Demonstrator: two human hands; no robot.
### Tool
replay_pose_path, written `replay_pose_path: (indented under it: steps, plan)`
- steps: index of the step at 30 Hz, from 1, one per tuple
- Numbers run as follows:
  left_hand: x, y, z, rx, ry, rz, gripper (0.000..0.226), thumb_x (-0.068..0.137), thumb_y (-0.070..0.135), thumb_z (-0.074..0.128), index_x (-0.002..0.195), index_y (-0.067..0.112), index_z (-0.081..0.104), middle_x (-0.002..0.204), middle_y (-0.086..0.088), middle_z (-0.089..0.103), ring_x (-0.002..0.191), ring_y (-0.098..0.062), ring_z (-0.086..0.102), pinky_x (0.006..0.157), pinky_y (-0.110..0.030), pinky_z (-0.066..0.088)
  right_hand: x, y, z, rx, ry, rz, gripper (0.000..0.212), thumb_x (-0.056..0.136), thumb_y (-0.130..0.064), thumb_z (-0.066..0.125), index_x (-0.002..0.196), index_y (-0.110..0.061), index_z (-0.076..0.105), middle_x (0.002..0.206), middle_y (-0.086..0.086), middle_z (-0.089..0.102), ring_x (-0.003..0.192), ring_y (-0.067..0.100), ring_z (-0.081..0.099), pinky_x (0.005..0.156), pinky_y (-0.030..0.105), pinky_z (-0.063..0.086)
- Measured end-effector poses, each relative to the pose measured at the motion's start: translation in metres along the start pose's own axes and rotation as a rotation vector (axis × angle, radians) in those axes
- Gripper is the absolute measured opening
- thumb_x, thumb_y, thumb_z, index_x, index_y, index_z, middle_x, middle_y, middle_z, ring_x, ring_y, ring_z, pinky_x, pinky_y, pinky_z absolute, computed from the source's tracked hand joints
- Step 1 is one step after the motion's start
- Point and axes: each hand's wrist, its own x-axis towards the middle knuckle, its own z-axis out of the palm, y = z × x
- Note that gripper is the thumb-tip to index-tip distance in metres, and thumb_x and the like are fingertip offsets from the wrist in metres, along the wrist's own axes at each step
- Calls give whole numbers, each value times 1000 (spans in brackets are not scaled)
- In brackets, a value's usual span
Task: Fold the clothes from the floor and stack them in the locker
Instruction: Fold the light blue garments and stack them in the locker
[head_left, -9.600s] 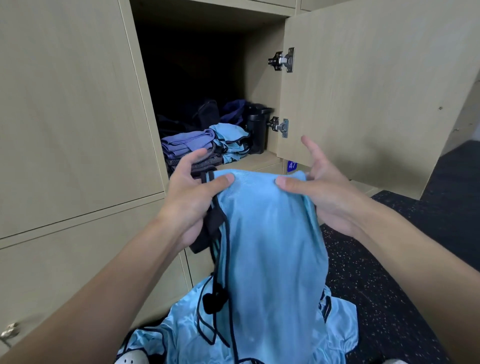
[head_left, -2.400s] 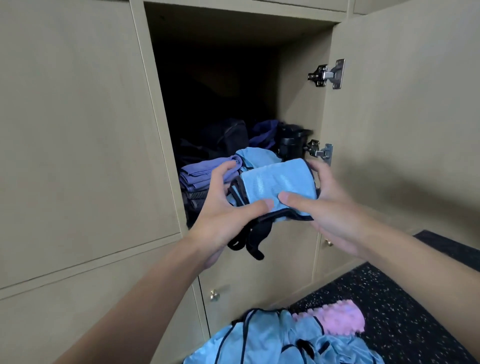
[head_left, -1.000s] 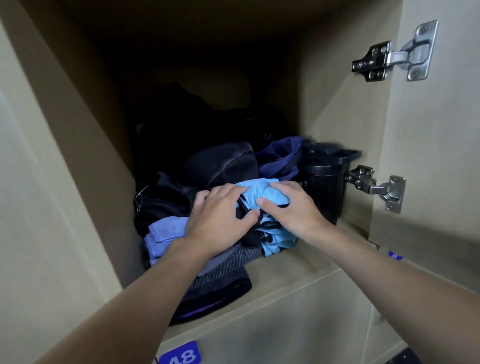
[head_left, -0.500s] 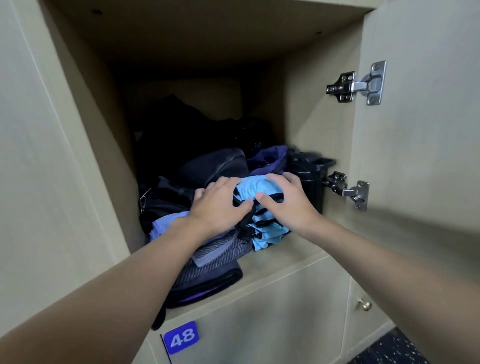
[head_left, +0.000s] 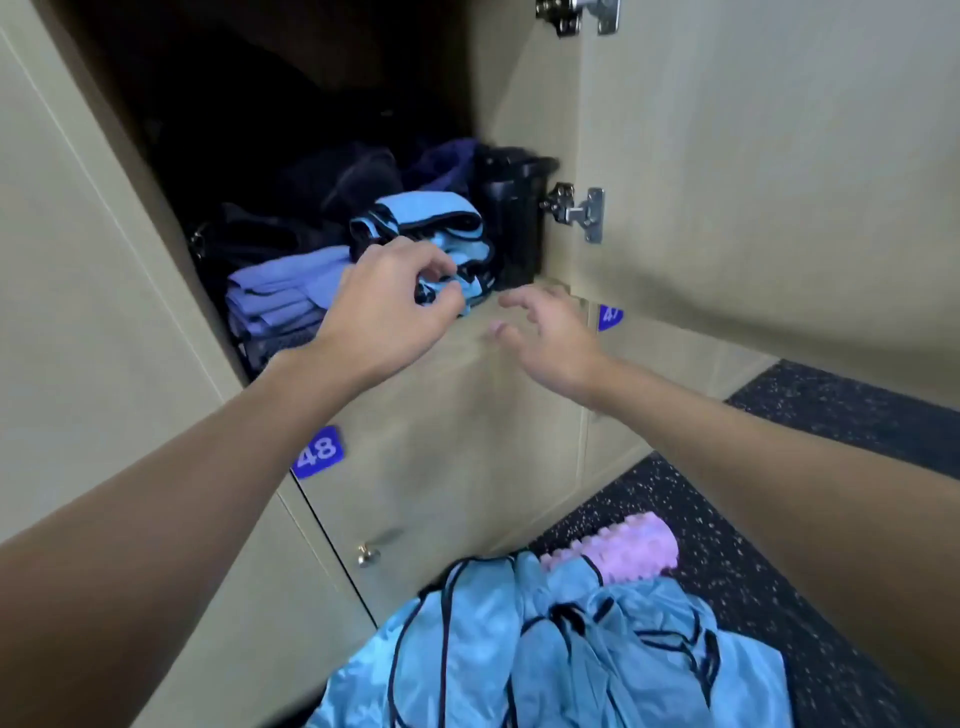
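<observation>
- The locker (head_left: 130, 322) is pale wood-grain laminate, flat and matt. Its door (head_left: 779, 182) stands swung open at 3 o'clock on a metal hinge (head_left: 576, 210).
- Inside the open compartment, at the front, lies a folded light-blue garment (head_left: 421, 221), smooth and slightly shiny with black trim. It tops a small stack of similar blue pieces, with its long axis running roughly 9 to 3 o'clock.
- Just beside it at 9 o'clock is a lavender stack (head_left: 283, 291) of soft folded layers, resting on something grey and knitted (head_left: 280, 343).
- A black cylindrical container (head_left: 511, 208) stands upright at 3 o'clock of the blue stack, against the side wall. Dark bags or clothes (head_left: 311, 197) fill the back, too shadowed to make out.
- The left hand (head_left: 387, 306) has loosely curled fingers in front of the blue stack's lower edge. I cannot tell whether they have hold of the cloth.
- The right hand (head_left: 545, 332) is blurred, with fingers spread and relaxed, holding nothing, near the shelf's front lip.
- On the speckled black floor (head_left: 779, 597) at 6 o'clock lies a crumpled heap of shiny blue clothes (head_left: 545, 649) with thin black cords. A pink ridged foam roller (head_left: 623, 545) touches it at 1 o'clock.
- A blue tag reading 48 (head_left: 318, 451) sits on the lower door, above a small round knob (head_left: 368, 554).
</observation>
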Motion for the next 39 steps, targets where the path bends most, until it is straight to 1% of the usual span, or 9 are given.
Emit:
replay_pose_path:
  steps: [6, 9, 11, 15, 18, 21, 24, 29, 39]
  plan:
    - [-102, 8, 72, -106, -248, -114, 23, 77, 39, 55, 93, 29, 68, 82, 14, 62, 90, -17, 61, 90, -34, 50, -105, 78, 20, -55, -116, 192, 23, 94, -17, 60, 115, -9, 65, 125, 16, 56, 114, 28, 55, 92, 22, 37]
    - [-157, -5, 110, -169, -380, -246, 21, 76, 39, 56, 91, 29, 68, 81, 16, 66, 88, -16, 64, 90, -33, 51, -161, 106, 29, -40, -215, 270, 15, 96, -9, 56, 105, -3, 66, 106, 14, 63, 93, 21, 60, 66, 6, 40]
    - [-194, -21, 134, -186, -468, -315, 14, 79, 36, 58, 87, 31, 68, 80, 14, 67, 83, -15, 64, 87, -35, 53, -193, 127, 40, -70, -231, 303, 12, 95, -6, 56, 97, 1, 66, 96, 13, 64, 85, 18, 58, 65, 9, 39]
    - [-259, -65, 173, -107, -599, -487, 12, 88, 34, 63, 98, 28, 64, 89, 11, 64, 82, -17, 62, 85, -37, 54, -231, 174, 77, -106, -338, 402, 23, 98, -19, 57, 116, -5, 62, 117, 8, 63, 103, 26, 59, 84, 31, 47]
    - [-297, -99, 195, -46, -629, -624, 24, 92, 35, 64, 112, 22, 61, 103, 4, 63, 90, -19, 61, 86, -36, 52, -248, 202, 109, -128, -455, 428, 42, 99, -31, 57, 137, -16, 50, 138, -2, 47, 109, 23, 59, 80, 24, 46]
    - [-316, -123, 215, -2, -684, -682, 36, 93, 41, 63, 122, 20, 56, 114, 1, 60, 96, -19, 59, 88, -36, 51, -259, 224, 139, -119, -515, 404, 57, 97, -33, 59, 148, -19, 38, 155, 0, 34, 140, 19, 36, 112, 28, 32]
    - [-318, -136, 236, -2, -664, -718, 35, 92, 42, 64, 112, 15, 57, 106, 0, 60, 94, -19, 60, 83, -36, 50, -261, 240, 160, -134, -532, 413, 66, 97, -35, 58, 153, -19, 28, 160, 0, 26, 148, 19, 22, 120, 37, 22]
    - [-309, -141, 258, -57, -545, -822, 36, 84, 31, 72, 69, 13, 44, 63, -1, 48, 56, -19, 45, 56, -30, 36, -262, 251, 171, -145, -542, 422, 66, 98, -35, 56, 155, -18, 26, 160, 0, 29, 147, 19, 24, 120, 36, 24]
    - [-300, -120, 237, -137, -364, -761, 11, 86, 10, 69, 81, 7, 61, 76, -2, 59, 62, -17, 50, 58, -29, 43, -254, 231, 165, -137, -474, 437, 61, 98, -34, 54, 152, -19, 29, 154, 5, 33, 143, 22, 28, 114, 44, 33]
